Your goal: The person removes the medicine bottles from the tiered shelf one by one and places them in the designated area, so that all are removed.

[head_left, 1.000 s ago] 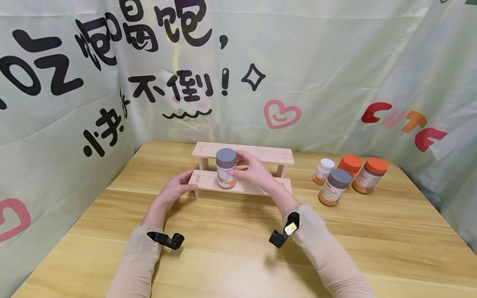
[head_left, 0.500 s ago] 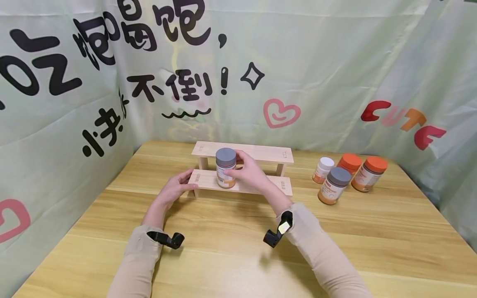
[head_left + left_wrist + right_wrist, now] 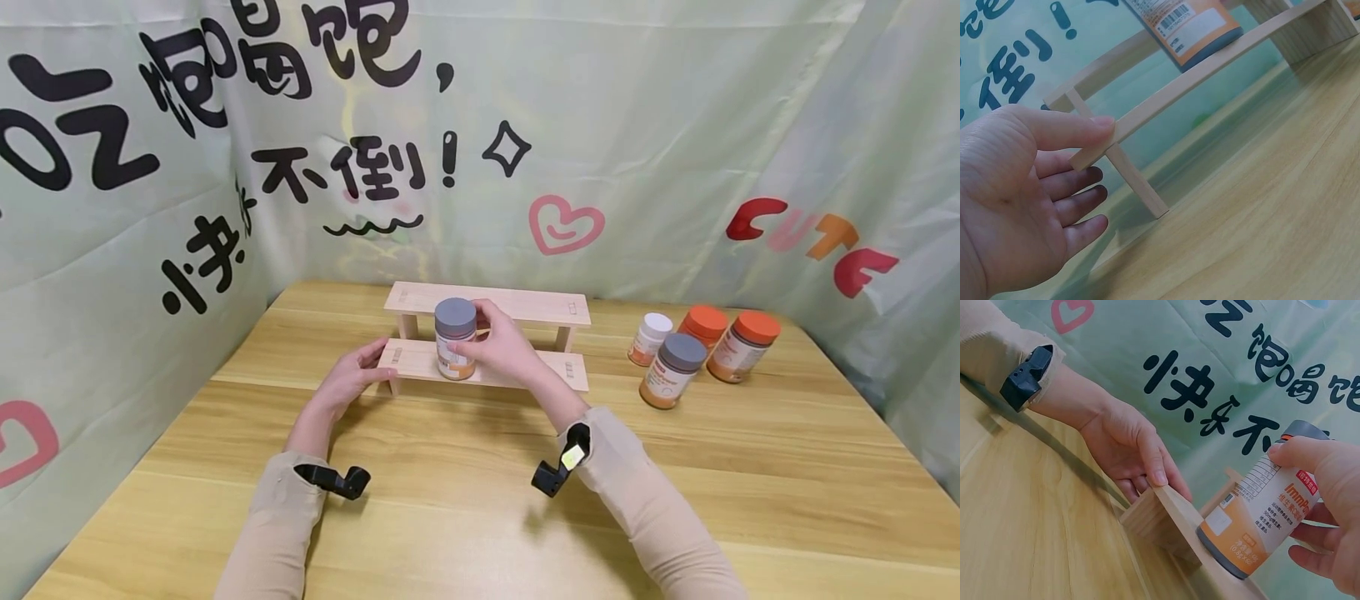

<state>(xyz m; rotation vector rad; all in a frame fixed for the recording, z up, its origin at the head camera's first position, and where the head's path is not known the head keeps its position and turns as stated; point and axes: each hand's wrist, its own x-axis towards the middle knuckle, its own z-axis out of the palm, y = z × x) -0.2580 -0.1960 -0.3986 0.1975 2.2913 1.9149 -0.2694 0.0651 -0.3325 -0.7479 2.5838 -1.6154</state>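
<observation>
A two-tier wooden display rack [image 3: 558, 368] stands on the table. My left hand [image 3: 351, 382] holds the left end of its lower board; the left wrist view shows the thumb [image 3: 1075, 130] on the board's edge and the other fingers behind and below. On that same board, left of centre, stands a grey-capped supplement bottle [image 3: 455, 321] with a white and orange label. My right hand [image 3: 506, 343] grips this bottle from the right, thumb on its near side. In the right wrist view the bottle [image 3: 1260, 512] has its base against the board.
Right of the rack stand a small white-capped bottle [image 3: 651, 337], another grey-capped bottle [image 3: 670, 375], and two orange-capped bottles, one [image 3: 703, 323] partly hidden and one [image 3: 744, 346] at the far right. A printed curtain [image 3: 660, 150] hangs behind the wooden table [image 3: 420, 517].
My right hand and forearm have shifted slightly left, the thumb reaching further across the bottle. The bottle, rack and left hand look nearly unmoved.
</observation>
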